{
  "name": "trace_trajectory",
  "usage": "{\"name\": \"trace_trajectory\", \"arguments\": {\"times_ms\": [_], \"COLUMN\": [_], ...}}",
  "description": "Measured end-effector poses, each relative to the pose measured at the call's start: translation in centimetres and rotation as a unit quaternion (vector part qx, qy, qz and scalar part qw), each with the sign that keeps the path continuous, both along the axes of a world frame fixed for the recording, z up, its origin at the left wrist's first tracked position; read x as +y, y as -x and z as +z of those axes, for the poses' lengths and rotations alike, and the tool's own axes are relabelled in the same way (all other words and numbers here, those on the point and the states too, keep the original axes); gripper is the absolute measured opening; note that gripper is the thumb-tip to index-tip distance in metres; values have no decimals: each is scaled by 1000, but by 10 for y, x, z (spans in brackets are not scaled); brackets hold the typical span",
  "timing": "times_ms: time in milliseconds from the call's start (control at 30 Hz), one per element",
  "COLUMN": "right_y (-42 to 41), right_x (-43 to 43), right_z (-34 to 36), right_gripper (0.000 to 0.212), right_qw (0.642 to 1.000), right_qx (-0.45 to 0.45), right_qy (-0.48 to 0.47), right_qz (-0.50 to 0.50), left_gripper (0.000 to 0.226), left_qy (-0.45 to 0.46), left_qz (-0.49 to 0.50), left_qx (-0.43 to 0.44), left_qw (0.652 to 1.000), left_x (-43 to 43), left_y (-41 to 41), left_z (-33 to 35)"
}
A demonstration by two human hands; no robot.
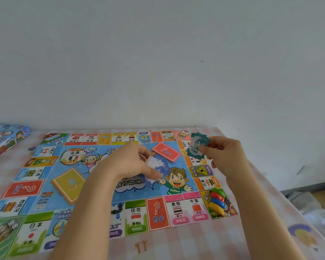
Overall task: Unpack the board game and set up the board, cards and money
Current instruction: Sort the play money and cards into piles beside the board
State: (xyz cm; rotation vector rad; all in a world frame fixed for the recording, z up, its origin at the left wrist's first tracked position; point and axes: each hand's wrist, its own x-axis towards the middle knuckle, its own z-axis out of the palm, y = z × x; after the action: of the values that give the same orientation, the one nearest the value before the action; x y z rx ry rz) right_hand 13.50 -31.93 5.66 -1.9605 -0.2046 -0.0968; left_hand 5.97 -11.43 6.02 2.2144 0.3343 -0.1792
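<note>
The colourful game board (pixel 94 147) lies unfolded flat on the table. A red card deck (pixel 166 152) and a yellow card deck (pixel 68 184) rest on its blue centre. My left hand (pixel 131 162) hovers over the middle of the board, gripping a stack of blue-and-white paper money (pixel 158 168). My right hand (pixel 223 150) is raised at the board's right edge, pinching a few teal 100 notes (pixel 197 147). Several coloured plastic pawns (pixel 217 200) lie in a pile on the start corner at the near right.
The game box (pixel 6 139) sits at the far left of the table. A pink checked tablecloth (pixel 186 243) covers the table, whose right edge (pixel 270 182) drops off to a cluttered floor. A plain wall stands behind the table.
</note>
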Motion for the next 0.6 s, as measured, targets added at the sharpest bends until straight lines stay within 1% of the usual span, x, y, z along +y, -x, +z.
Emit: {"name": "trace_trajectory", "arguments": {"times_ms": [100, 167, 233, 267, 333, 400, 467, 500, 600], "right_y": [1, 1, 3, 3, 6, 8, 10, 11, 13], "right_x": [2, 3, 3, 4, 5, 5, 5, 4, 3], "right_z": [-4, -7, -10, -11, -13, -13, -11, -11, -11], "right_gripper": [16, 17, 12, 11, 13, 15, 12, 10, 8], "right_qw": [1000, 1000, 999, 998, 996, 994, 991, 988, 983], "right_qx": [-2, 1, 9, 16, 30, 39, 46, 50, 64], "right_qy": [-15, -26, -41, -53, -71, -78, -95, -102, -90], "right_qz": [-5, -7, 1, 10, 33, 59, 89, 103, 144], "left_gripper": [57, 55, 57, 60, 64, 59, 50, 46, 29], "left_qy": [-56, -91, -124, -140, -160, -134, -77, -62, -79], "left_qz": [-14, -14, -8, -4, 10, 21, 6, -14, -63], "left_qx": [-3, -5, -5, -13, -59, -129, -178, -191, -207], "left_qw": [998, 996, 992, 990, 985, 982, 981, 980, 973], "left_x": [-1, 0, 0, 0, -1, -3, -10, -16, -33], "left_y": [-3, -4, -3, -2, -1, -1, -2, -4, -10], "left_z": [-4, -6, -7, -7, -5, -1, 1, 1, -5]}}
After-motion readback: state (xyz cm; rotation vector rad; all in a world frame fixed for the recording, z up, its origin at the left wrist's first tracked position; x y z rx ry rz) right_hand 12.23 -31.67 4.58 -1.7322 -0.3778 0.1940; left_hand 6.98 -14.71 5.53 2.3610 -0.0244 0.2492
